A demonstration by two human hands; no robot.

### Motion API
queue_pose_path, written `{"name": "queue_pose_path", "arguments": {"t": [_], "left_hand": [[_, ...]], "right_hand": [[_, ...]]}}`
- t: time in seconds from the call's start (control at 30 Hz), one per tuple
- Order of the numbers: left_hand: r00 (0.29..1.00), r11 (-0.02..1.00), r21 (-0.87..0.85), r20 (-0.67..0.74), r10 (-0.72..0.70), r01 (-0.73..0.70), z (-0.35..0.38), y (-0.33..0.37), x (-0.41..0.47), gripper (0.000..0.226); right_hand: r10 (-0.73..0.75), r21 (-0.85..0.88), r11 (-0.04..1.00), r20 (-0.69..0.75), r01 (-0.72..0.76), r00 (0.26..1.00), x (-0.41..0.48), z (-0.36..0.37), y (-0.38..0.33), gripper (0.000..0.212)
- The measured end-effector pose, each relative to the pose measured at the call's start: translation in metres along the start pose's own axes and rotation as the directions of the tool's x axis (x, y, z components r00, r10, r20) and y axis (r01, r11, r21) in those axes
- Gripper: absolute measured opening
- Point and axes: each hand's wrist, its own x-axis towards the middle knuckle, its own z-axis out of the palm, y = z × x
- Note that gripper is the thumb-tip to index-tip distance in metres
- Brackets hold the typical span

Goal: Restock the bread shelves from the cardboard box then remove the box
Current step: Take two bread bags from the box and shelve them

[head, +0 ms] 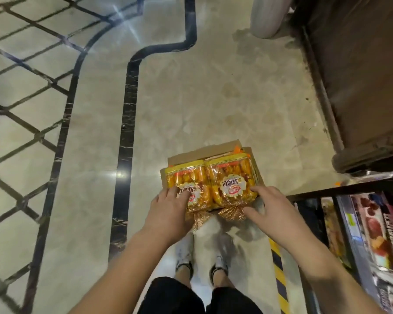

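The cardboard box (204,152) sits on the floor (191,98) just past your hands, with its flaps open. Two yellow bread bags (210,184) fill the top of it, side by side and touching. You cannot see what lies under them. Your left hand (168,211) lies on the near corner of the left bag (186,189), fingers spread on its round label. Your right hand (275,211) rests on the near edge of the right bag (232,182), fingers wide and not closed around it. The gold twisted ends (232,211) of both bags stick out between your hands. Your two shoes (184,257) stand just behind your hands. To the right of your right hand is a dark shelf (340,189) with more packed food (372,227) in it.
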Motion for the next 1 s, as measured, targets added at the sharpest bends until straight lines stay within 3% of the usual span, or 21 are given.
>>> {"name": "queue_pose_path", "arguments": {"t": [0.3,0.47,0.53,0.6,0.67,0.73,0.87,1.0], "left_hand": [[0.983,0.994,-0.042,0.154,-0.097,0.105,0.09,-0.028,0.096,0.073],[0.925,0.909,-0.194,0.168,-0.34,0.369,0.143,-0.051,0.131,0.075],[0.858,0.78,-0.358,0.232,-0.458,0.513,0.165,-0.058,0.144,0.087],[0.775,0.541,-0.562,0.364,-0.517,0.626,0.181,-0.059,0.156,0.097],[0.711,0.267,-0.692,0.498,-0.496,0.671,0.194,-0.06,0.167,0.102],[0.692,0.067,-0.744,0.581,-0.428,0.665,0.206,-0.062,0.177,0.11],[0.699,-0.125,-0.76,0.639,-0.322,0.637,0.224,-0.067,0.191,0.099],[0.706,-0.216,-0.779,0.626,-0.331,0.589,0.231,-0.07,0.194,0.083]], "right_hand": [[0.053,-0.027,0.998,0.124,-0.05,0.991,0.092,0.074,0.06,0.062],[0.128,-0.017,0.992,0.128,-0.126,0.984,0.122,0.094,0.082,0.059],[0.167,-0.026,0.986,0.132,-0.165,0.977,0.131,0.101,0.087,0.06],[0.194,-0.03,0.981,0.122,-0.192,0.973,0.137,0.108,0.09,0.06],[0.207,-0.016,0.978,0.1,-0.206,0.973,0.141,0.114,0.094,0.06],[0.19,-0.008,0.982,0.08,-0.189,0.979,0.144,0.119,0.099,0.06],[0.168,-0.009,0.986,0.078,-0.168,0.983,0.151,0.127,0.107,0.06],[0.152,-0.013,0.988,0.091,-0.151,0.984,0.157,0.131,0.106,0.062]]}}
